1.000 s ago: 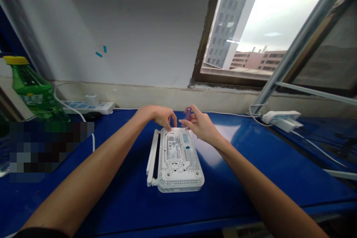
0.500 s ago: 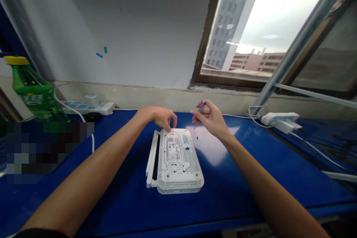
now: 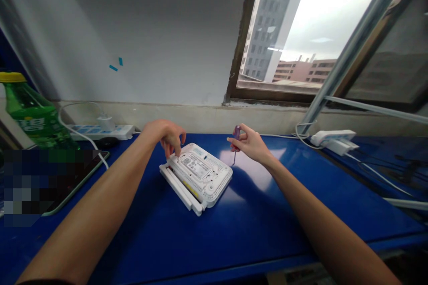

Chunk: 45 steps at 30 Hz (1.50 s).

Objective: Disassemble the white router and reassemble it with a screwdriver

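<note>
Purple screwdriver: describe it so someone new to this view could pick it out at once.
On the blue tabletop below the window, find the white perforated plastic router. Just right of it, the right hand pinches a small screwdriver with a translucent purple handle, its thin metal shaft pointing down. The left hand holds no tool; its fingertips touch the router.

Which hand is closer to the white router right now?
Left. The left hand has its fingertips on the white router. The right hand is apart from it, beyond and to its right, holding a small purple-handled screwdriver.
</note>
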Available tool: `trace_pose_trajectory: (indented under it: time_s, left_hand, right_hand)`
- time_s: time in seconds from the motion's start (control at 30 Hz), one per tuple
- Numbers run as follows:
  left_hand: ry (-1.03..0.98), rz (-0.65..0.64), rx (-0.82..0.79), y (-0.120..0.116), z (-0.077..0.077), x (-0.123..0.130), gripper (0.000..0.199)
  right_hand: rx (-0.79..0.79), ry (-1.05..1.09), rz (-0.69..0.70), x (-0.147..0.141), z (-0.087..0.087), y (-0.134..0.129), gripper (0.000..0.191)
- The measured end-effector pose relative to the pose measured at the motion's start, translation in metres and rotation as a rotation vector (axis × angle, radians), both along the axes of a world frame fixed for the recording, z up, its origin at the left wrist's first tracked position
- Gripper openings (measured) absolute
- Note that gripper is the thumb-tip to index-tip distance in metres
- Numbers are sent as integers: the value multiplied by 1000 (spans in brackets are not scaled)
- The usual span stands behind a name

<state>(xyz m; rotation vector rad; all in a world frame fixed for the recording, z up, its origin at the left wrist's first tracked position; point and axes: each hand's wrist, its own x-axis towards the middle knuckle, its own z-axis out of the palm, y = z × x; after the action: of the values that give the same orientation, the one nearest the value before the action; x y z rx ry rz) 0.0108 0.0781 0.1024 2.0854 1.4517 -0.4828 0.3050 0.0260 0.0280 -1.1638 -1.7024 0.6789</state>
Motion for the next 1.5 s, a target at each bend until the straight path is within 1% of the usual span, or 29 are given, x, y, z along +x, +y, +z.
trace_pose_trajectory:
  time_s: [0.1, 0.17, 0.2, 0.27, 0.33, 0.43, 0.5, 0.57, 0.63, 0.73, 0.8, 0.87, 0.93, 1.0, 1.1, 1.17, 1.23, 1.37, 1.43, 1.5]
  left_hand:
    - [35, 54, -2, -1, 8, -9, 82]
    - [34, 37, 43, -4, 17, -11, 85]
    - [26, 2, 90, -6, 21, -11, 84]
    - [-6, -111, 221, -10, 27, -8, 79]
    - [-58, -203, 316, -15, 30, 0, 77]
    - [-110, -277, 324, -21, 24, 17, 83]
    - [-97, -326, 277, -25, 17, 28, 89]
    - [-60, -347, 232, -26, 10, 36, 96]
    - [-37, -340, 202, -25, 4, 40, 97]
    - [-32, -305, 179, -19, -2, 38, 93]
    - [-17, -280, 178, -16, -5, 37, 93]
    - [16, -255, 196, -16, -6, 37, 94]
    - [54, -229, 224, -17, -5, 39, 92]
    - [85, -212, 249, -19, -4, 40, 90]
    - [95, -221, 237, -21, -3, 41, 91]
    - [74, -221, 223, -21, -2, 40, 92]
    - [56, -213, 233, -21, -3, 39, 91]
    - [35, -226, 242, -17, -5, 36, 82]
    - [-81, -274, 264, -14, -6, 34, 72]
    - [-260, -330, 342, -10, -5, 32, 56]
  right_hand:
    - [48, 137, 31, -2, 6, -2, 40]
    - [84, 222, 78, -6, 11, -6, 42]
    - [97, 256, 102, -9, 14, -9, 42]
    - [115, 297, 142, -17, 19, -16, 43]
    - [116, 304, 164, -23, 22, -22, 43]
    - [102, 273, 176, -30, 23, -26, 44]
    - [87, 256, 186, -31, 22, -26, 44]
    - [68, 249, 201, -31, 19, -25, 44]
    - [49, 241, 223, -30, 17, -24, 43]
    - [36, 188, 262, -31, 15, -25, 39]
    - [51, 92, 287, -32, 15, -29, 36]
    - [97, -31, 294, -34, 15, -32, 37]
    - [164, -136, 257, -36, 14, -33, 43]
    - [222, -192, 188, -37, 12, -32, 46]
    - [267, -167, 115, -37, 9, -27, 44]
    - [259, -111, 105, -37, 8, -25, 43]
    - [238, -76, 119, -37, 9, -25, 44]
    - [199, -34, 207, -38, 11, -28, 44]
    - [198, 5, 231, -40, 11, -29, 42]
    - [191, 37, 242, -42, 10, -29, 38]
